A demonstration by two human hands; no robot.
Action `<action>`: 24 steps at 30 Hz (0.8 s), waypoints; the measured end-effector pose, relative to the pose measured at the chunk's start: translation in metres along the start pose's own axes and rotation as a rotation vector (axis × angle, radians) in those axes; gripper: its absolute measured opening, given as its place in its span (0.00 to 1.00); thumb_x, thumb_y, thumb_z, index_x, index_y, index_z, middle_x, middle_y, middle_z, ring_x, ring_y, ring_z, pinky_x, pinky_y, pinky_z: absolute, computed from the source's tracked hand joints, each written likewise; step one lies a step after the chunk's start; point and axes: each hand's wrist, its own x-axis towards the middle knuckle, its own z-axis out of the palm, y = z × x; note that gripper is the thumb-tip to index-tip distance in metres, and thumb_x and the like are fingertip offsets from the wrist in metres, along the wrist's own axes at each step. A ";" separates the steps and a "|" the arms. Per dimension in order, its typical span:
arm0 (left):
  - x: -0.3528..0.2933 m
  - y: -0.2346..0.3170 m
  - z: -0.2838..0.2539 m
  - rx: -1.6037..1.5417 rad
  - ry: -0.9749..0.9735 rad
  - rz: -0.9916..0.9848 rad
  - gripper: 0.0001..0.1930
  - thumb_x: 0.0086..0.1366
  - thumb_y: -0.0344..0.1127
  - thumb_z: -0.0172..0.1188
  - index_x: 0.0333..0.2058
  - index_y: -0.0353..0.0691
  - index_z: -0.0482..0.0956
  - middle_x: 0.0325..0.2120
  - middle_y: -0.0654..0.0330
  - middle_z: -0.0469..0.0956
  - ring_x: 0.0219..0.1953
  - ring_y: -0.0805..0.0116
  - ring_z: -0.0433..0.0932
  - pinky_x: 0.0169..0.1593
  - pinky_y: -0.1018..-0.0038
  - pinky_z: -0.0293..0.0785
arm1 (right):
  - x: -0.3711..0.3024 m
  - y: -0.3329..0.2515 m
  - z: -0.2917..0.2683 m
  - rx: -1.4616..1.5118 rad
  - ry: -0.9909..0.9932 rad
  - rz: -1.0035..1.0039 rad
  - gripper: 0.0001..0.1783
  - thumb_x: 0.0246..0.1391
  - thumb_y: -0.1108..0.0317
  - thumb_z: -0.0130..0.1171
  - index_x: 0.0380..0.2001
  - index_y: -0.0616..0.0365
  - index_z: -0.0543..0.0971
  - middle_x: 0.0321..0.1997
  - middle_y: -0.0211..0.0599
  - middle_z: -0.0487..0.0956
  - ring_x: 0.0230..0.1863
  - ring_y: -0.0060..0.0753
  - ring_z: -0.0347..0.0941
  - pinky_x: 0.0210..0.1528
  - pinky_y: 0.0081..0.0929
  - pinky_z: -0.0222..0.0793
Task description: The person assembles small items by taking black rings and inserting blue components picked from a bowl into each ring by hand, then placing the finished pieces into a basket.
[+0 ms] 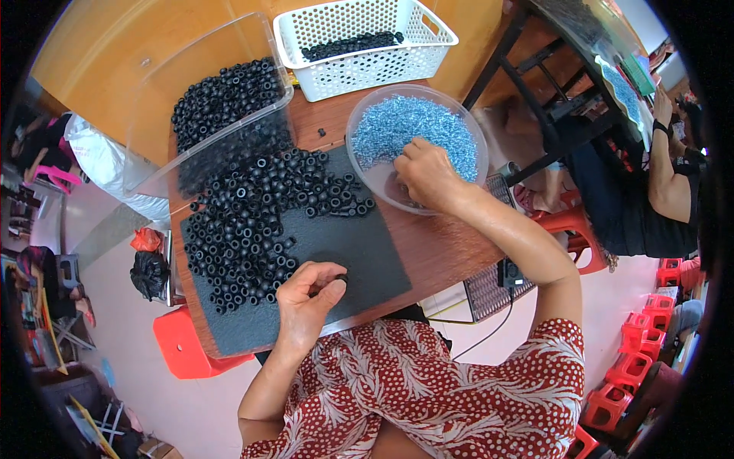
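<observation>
My left hand (310, 294) is closed above the near edge of a dark grey mat (352, 260), pinching a small black plastic part (342, 278) between thumb and fingers. Most of that part is covered by the fingers. Over a clear round tub (482, 164) on the right, my right hand (425, 174) has its fingers curled down toward small shiny blue pieces (413, 122). Whatever its fingertips hold is hidden. Left of centre, a heap of hollow black plastic parts (245, 195) spreads across the mat.
Behind the heap, a clear plastic bin (289, 93) lies tipped with more black parts inside. A white perforated basket (367, 76) stands at the table's far edge. Red stools (191, 344) flank the wooden table (451, 249). Another person (638, 183) sits at the right.
</observation>
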 end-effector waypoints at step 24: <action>0.017 -0.005 -0.008 -0.745 0.014 -0.201 0.11 0.61 0.30 0.56 0.40 0.30 0.76 0.29 0.54 0.77 0.25 0.71 0.73 0.32 0.76 0.69 | -0.001 -0.021 -0.010 0.205 0.167 0.131 0.10 0.44 0.73 0.59 0.23 0.64 0.67 0.22 0.46 0.68 0.28 0.51 0.65 0.30 0.38 0.60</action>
